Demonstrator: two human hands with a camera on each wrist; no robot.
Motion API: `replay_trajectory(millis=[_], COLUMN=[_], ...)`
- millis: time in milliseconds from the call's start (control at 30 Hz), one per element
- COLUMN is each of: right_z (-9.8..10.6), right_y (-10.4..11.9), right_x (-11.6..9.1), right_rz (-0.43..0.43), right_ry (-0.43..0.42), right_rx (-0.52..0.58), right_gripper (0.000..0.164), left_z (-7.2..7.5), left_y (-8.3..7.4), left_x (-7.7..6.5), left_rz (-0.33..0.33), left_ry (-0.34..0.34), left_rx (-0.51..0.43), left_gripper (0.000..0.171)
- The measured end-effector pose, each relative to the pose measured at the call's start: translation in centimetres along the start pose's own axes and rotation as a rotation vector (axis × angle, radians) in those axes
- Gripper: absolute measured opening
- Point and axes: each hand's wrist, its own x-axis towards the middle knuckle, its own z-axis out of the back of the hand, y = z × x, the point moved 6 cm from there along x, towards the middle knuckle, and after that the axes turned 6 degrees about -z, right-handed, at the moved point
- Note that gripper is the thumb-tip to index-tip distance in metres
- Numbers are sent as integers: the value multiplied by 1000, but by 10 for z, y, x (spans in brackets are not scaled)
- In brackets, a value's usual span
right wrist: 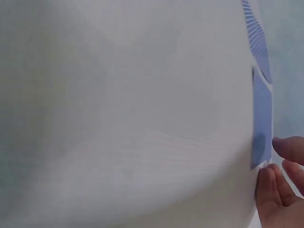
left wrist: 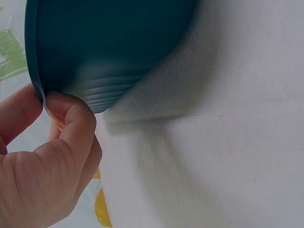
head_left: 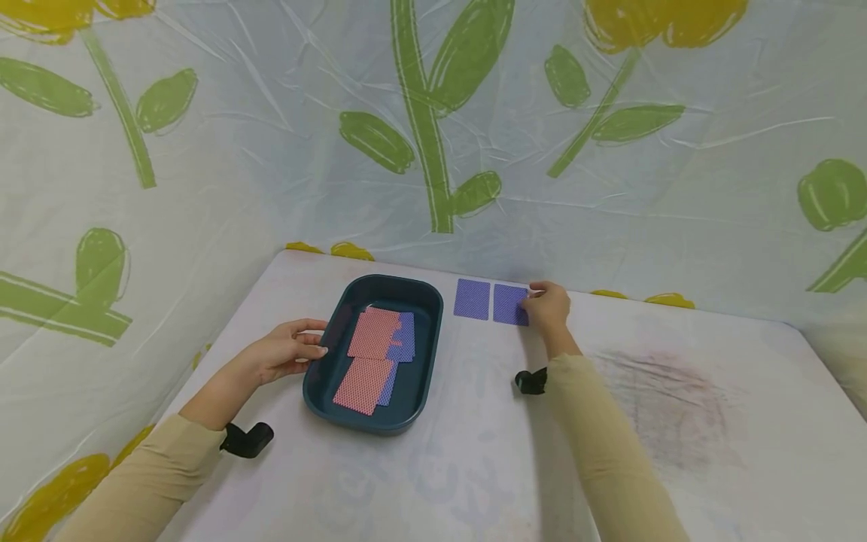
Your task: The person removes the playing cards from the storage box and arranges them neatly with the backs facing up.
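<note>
A dark teal tray (head_left: 433, 361) stands left of centre on the table. My left hand (head_left: 287, 350) pinches its left rim, and the left wrist view shows the thumb and fingers (left wrist: 71, 111) at that rim. Inside the tray lie red-patterned cards (head_left: 362, 384) that overlap blue-patterned cards (head_left: 406, 339). Two blue-patterned cards lie side by side near the table's back edge: a left card (head_left: 472, 299) and a right card (head_left: 509, 304). My right hand (head_left: 550, 307) is at the right card's right edge, fingertips touching it, thumb and finger apart in the right wrist view.
The white table (head_left: 474, 452) ends just behind the two cards, against a wrinkled white sheet (head_left: 284, 150) printed with flowers. A dark smudge (head_left: 670, 406) marks the tabletop on the right. Black wrist mounts (head_left: 249, 440) stick out from both wrists.
</note>
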Motion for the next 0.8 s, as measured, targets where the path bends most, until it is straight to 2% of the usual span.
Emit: replay_trajectory(millis=[267, 367, 600, 800], right_z=[5, 4, -7, -20], right_y=[9, 17, 44, 68], right_x=[-6, -8, -16, -30], right_rz=[-193, -210, -190, -236], right_ry=[97, 141, 272, 399], right_rx=[293, 360, 434, 553], right_gripper=[47, 49, 53, 55], left_z=[0, 0, -1, -1], left_y=[0, -1, -1, -1], left_x=[-1, -1, -1, -1], left_rz=[-2, -3, -6, -5], left_ry=[0, 4, 7, 5], left_rx=[-1, 5, 10, 2], left_gripper=[59, 59, 58, 59])
